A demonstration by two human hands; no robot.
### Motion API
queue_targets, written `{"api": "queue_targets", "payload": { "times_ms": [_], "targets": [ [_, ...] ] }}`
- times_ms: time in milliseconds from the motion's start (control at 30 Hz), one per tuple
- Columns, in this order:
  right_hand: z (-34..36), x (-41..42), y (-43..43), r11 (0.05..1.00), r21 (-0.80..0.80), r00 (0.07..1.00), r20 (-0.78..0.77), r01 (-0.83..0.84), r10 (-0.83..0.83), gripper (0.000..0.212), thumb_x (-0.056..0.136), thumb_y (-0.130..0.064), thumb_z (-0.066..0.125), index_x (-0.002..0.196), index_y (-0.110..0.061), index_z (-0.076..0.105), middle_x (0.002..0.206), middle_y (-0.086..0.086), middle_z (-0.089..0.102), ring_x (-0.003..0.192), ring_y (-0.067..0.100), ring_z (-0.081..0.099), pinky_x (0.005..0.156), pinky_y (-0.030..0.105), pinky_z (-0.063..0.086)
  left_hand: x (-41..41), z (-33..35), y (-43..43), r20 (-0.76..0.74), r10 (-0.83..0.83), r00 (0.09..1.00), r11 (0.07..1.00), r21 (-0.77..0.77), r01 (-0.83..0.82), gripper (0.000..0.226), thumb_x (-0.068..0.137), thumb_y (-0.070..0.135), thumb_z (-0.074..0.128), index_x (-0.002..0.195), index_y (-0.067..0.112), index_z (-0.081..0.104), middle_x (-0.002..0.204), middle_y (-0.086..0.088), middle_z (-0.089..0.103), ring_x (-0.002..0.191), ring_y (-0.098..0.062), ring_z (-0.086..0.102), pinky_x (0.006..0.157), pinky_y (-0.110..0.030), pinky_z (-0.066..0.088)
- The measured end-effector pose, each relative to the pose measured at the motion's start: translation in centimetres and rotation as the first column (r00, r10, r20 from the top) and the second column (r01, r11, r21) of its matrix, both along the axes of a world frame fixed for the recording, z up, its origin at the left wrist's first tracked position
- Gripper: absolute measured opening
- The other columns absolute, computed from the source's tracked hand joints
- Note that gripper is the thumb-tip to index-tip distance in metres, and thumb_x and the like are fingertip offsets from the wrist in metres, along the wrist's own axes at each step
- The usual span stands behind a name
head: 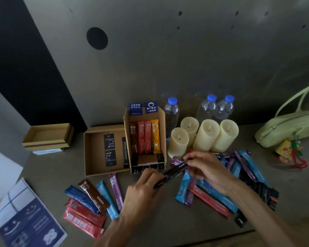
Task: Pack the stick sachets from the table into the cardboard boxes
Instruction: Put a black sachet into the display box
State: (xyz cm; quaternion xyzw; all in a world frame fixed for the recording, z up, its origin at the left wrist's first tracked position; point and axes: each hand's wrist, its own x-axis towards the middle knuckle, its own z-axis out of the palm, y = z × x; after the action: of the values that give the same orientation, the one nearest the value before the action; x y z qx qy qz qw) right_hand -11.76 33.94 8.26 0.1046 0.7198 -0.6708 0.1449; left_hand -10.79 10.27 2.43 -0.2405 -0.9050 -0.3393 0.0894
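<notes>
A black stick sachet is held above the table by both hands: my left hand pinches its near end and my right hand pinches its far end. Just behind stands a tall cardboard box, open at the top, with brown, red and orange sachets upright in it. Left of it lies a flat cardboard box with a black sachet along its right wall. Loose sachets lie in two groups, one at the front left and a pile at the right under my right arm.
Several cream candles and three water bottles stand behind the pile. A green bag lies at the far right, a small box lid at the left, and a blue booklet at the front left corner.
</notes>
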Motion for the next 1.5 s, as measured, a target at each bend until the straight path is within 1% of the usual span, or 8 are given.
{"api": "queue_targets", "payload": {
  "times_ms": [167,367,567,667,767,967,1300,1500],
  "targets": [
    [3.2,-1.1,0.1,0.950,0.286,0.968,-0.173,-0.126,0.180,0.027,0.096,-0.001,0.059,0.114,-0.019,0.068,0.074,-0.004,0.069,0.064,0.010,0.058,0.063,0.019,0.049,0.4,0.4,-0.3,0.393,0.060,0.917,0.944,0.277,-0.181,0.033,0.086,0.049,0.067,0.115,0.034,0.060,0.078,0.009,0.066,0.060,0.000,0.052,0.054,-0.015,0.039],
    [5.5,-2.5,-1.0,0.946,0.312,0.948,-0.266,-0.088,0.176,0.030,0.096,-0.003,0.062,0.123,-0.017,0.065,0.094,0.011,0.074,0.066,0.013,0.062,0.071,0.032,0.056,0.6,1.6,-0.2,0.477,-0.070,0.876,0.909,0.392,-0.141,0.023,0.097,0.031,0.060,0.075,0.024,0.065,0.059,0.001,0.055,0.052,-0.004,0.042,0.050,-0.025,0.031],
    [5.1,-3.3,-1.5,0.922,0.379,0.944,-0.270,-0.076,0.189,0.010,0.094,-0.007,0.065,0.104,-0.009,0.067,0.083,0.016,0.073,0.065,0.016,0.064,0.070,0.035,0.052,1.0,2.7,-0.4,0.525,-0.097,0.846,0.789,0.558,-0.256,0.028,0.097,0.032,0.060,0.078,0.012,0.069,0.053,0.005,0.053,0.051,-0.012,0.045,0.049,-0.027,0.034],
    [4.4,-2.9,-0.8,0.833,0.490,0.933,-0.100,-0.257,0.347,0.010,0.089,-0.004,0.069,0.093,-0.012,0.066,0.081,0.008,0.073,0.068,0.014,0.064,0.069,0.032,0.052,0.5,3.4,-1.1,0.520,-0.016,0.854,0.681,0.631,-0.371,0.029,0.092,0.033,0.060,0.083,0.006,0.065,0.055,0.000,0.050,0.053,-0.012,0.046,0.048,-0.020,0.036],
    [1.1,-1.7,-1.6,0.646,0.612,0.857,0.107,-0.456,0.504,0.012,0.085,-0.012,0.073,0.094,-0.019,0.068,0.088,-0.001,0.074,0.082,0.017,0.071,0.070,0.029,0.053,-0.1,4.0,-1.6,0.449,-0.018,0.894,0.721,0.624,-0.299,0.027,0.089,0.037,0.061,0.083,0.011,0.067,0.058,-0.005,0.051,0.054,-0.012,0.048,0.050,-0.021,0.039],
    [-3.5,0.0,-4.0,0.886,0.257,0.918,0.019,-0.387,0.396,0.014,0.090,0.002,0.069,0.100,-0.003,0.060,0.092,0.011,0.078,0.062,0.029,0.066,0.055,0.031,0.054,-1.4,3.3,-0.7,0.494,-0.046,0.868,0.767,0.574,-0.286,0.010,0.091,0.026,0.069,0.089,0.017,0.069,0.072,-0.008,0.065,0.060,-0.013,0.055,0.056,-0.033,0.045],
    [-3.7,-0.3,-4.6,0.936,0.225,0.955,-0.061,-0.269,0.289,0.014,0.094,-0.011,0.070,0.082,-0.013,0.064,0.084,0.008,0.078,0.050,0.015,0.060,0.051,0.022,0.046,-4.2,4.1,0.4,0.468,-0.007,0.884,0.800,0.533,-0.276,0.010,0.092,0.023,0.068,0.097,0.014,0.067,0.072,0.007,0.066,0.059,0.001,0.059,0.055,-0.015,0.044],
    [-4.6,0.4,-4.5,0.938,0.281,0.973,-0.047,-0.205,0.226,0.006,0.094,-0.021,0.070,0.098,-0.016,0.068,0.089,0.001,0.078,0.053,0.011,0.064,0.056,0.022,0.051,-5.7,2.9,0.9,0.511,0.064,0.857,0.866,0.398,-0.302,0.001,0.094,0.017,0.065,0.094,0.018,0.066,0.080,0.006,0.067,0.066,0.001,0.064,0.056,-0.012,0.047]
  ]
}}
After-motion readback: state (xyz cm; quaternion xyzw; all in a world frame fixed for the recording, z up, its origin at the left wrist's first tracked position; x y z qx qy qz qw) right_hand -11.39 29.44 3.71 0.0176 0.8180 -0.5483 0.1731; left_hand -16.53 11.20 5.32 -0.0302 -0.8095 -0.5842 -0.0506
